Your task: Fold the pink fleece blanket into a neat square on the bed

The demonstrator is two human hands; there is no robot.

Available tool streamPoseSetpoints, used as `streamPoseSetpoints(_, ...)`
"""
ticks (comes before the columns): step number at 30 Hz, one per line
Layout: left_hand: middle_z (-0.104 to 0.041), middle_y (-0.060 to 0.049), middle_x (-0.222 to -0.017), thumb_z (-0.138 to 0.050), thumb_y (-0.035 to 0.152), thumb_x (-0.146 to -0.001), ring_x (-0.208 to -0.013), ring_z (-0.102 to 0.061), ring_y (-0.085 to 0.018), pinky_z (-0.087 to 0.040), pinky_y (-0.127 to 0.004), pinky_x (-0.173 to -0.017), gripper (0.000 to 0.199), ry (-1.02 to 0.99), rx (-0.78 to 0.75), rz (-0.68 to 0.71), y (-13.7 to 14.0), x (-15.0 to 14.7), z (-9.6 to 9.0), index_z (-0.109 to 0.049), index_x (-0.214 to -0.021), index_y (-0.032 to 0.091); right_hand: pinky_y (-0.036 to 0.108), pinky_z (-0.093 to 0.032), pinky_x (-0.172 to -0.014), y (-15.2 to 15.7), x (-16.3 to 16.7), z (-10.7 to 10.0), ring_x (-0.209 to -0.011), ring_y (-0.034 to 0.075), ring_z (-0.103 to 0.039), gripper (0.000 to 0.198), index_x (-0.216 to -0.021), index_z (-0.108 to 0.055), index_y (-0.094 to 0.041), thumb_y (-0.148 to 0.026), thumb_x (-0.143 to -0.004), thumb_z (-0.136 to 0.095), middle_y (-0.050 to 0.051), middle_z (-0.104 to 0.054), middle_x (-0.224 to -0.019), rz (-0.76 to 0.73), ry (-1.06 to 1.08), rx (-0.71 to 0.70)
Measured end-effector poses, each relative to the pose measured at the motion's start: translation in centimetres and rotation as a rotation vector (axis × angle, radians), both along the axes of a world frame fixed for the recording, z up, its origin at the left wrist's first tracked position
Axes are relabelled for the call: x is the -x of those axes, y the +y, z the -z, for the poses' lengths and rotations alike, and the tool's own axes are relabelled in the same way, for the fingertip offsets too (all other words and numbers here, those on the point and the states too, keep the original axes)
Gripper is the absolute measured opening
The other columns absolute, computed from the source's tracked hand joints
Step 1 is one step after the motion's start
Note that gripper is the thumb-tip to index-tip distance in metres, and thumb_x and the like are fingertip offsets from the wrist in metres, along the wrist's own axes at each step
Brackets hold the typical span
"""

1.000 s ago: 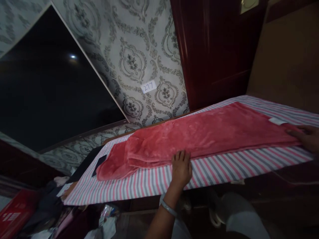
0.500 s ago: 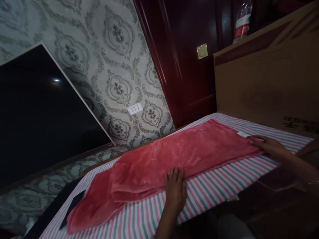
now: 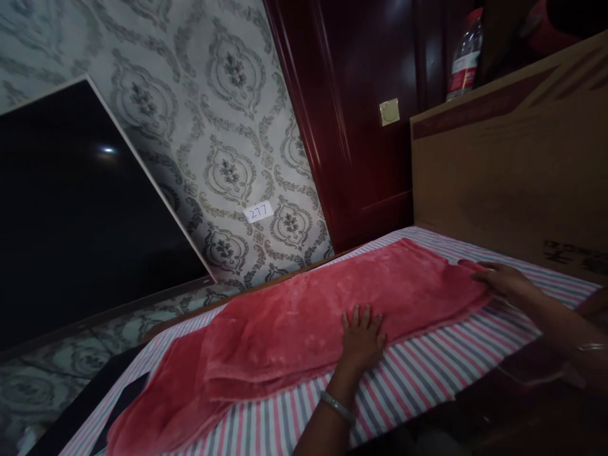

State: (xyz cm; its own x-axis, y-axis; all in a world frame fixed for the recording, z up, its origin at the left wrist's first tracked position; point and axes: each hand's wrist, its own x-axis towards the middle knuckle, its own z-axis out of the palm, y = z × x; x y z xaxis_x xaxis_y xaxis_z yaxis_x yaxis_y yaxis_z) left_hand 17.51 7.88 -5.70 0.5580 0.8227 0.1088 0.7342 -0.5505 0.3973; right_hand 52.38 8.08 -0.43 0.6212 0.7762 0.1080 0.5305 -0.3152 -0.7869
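Red plush cloth [image 3: 285,323] slants lengthwise up rightward, left fingers [image 3: 366,316] splayed on it, right fingers [image 3: 489,275] pinching its end.

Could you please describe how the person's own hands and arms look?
The left hand is ungloved, with a rounded, silvery-grey bangle at its wrist. The right hand is also ungloved, with a thin, pale, shiny band farther up its arm. No sleeves are visible.

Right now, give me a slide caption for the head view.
Left hand flat on a folded red blanket, right hand gripping its end.
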Motion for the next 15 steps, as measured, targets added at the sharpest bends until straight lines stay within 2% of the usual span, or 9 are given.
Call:
streamPoseSetpoints(2, -0.044, -0.008, -0.162, -0.063, 0.038, -0.090, -0.156, -0.026, -0.036, -0.008, -0.069, -0.125, 0.050, -0.144, 0.121, 0.003, 1.0, 0.5, -0.2, -0.063, -0.140, 0.031, 0.034, -0.048, -0.061, 1.4, 1.8, -2.6, -0.071, 0.026, -0.064, 0.058, -0.133, -0.061, -0.002, -0.027, -0.082, -0.052, 0.019, -0.070, -0.084, -0.049, -0.028, 0.036)
streamPoseSetpoints(3, -0.050, -0.009, -0.158, -0.066, 0.040, -0.087, -0.154, -0.031, -0.036, -0.011, -0.066, -0.126, 0.048, -0.292, 0.209, -0.010, 1.7, 0.9, -0.4, -0.068, -0.134, 0.029, 0.034, -0.048, -0.064, 2.2, 3.2, -3.9, -0.075, 0.027, -0.065, 0.059, -0.135, -0.060, -0.002, -0.027, -0.082, -0.054, 0.019, -0.071, -0.087, -0.084, -0.058, 0.039)
streamPoseSetpoints(6, -0.061, -0.012, -0.147, -0.068, 0.051, -0.086, -0.141, -0.052, -0.031, -0.031, -0.054, -0.124, 0.046, -0.832, 0.465, -0.092, 3.9, 2.8, -1.1, -0.073, -0.123, 0.024, 0.032, -0.047, -0.076, 4.0, 9.1, -6.8, -0.098, 0.028, -0.066, 0.054, -0.135, -0.064, -0.015, -0.032, -0.084, -0.061, 0.016, -0.073, -0.111, -0.239, -0.194, -0.045)
streamPoseSetpoints(8, -0.064, -0.015, -0.141, -0.064, 0.058, -0.087, -0.127, -0.064, -0.029, -0.046, -0.051, -0.114, 0.052, -1.079, 0.594, -0.159, 5.5, 4.4, -1.6, -0.070, -0.122, 0.020, 0.031, -0.047, -0.080, 4.2, 14.1, -7.1, -0.103, 0.028, -0.066, 0.053, -0.135, -0.064, -0.021, -0.024, -0.082, -0.060, 0.012, -0.072, -0.119, -0.362, -0.279, -0.109)
streamPoseSetpoints(10, -0.072, -0.015, -0.124, -0.062, 0.059, -0.088, -0.106, -0.073, -0.026, -0.055, -0.051, -0.102, 0.051, -1.215, 0.703, -0.219, 7.0, 5.9, -2.0, -0.067, -0.120, 0.019, 0.031, -0.047, -0.081, 3.5, 19.1, -6.0, -0.101, 0.026, -0.067, 0.055, -0.133, -0.066, -0.025, -0.016, -0.080, -0.056, 0.008, -0.074, -0.115, -0.494, -0.372, -0.156)
streamPoseSetpoints(11, -0.074, -0.013, -0.112, -0.063, 0.057, -0.088, -0.097, -0.074, -0.025, -0.057, -0.050, -0.097, 0.047, -1.281, 0.755, -0.246, 7.6, 6.4, -2.2, -0.067, -0.115, 0.018, 0.034, -0.047, -0.079, 2.9, 21.4, -5.0, -0.097, 0.027, -0.067, 0.053, -0.132, -0.066, -0.023, -0.014, -0.083, -0.048, 0.008, -0.075, -0.111, -0.588, -0.524, -0.205)
streamPoseSetpoints(12, -0.076, -0.011, -0.101, -0.065, 0.054, -0.087, -0.090, -0.075, -0.024, -0.059, -0.050, -0.094, 0.042, -1.337, 0.794, -0.264, 8.1, 6.8, -2.3, -0.067, -0.110, 0.018, 0.035, -0.047, -0.079, 2.1, 23.3, -3.8, -0.095, 0.026, -0.067, 0.052, -0.128, -0.068, -0.025, -0.012, -0.084, -0.044, 0.006, -0.076, -0.106, -0.637, -0.572, -0.220)
streamPoseSetpoints(15, -0.075, -0.010, -0.088, -0.066, 0.048, -0.086, -0.091, -0.075, -0.026, -0.060, -0.047, -0.093, 0.032, -1.407, 0.790, -0.262, 9.2, 6.9, -2.2, -0.069, -0.095, 0.017, 0.036, -0.049, -0.083, -0.2, 27.1, 0.3, -0.099, 0.025, -0.067, 0.049, -0.123, -0.070, -0.028, -0.010, -0.085, -0.044, 0.005, -0.075, -0.107, -0.716, -0.627, -0.240)
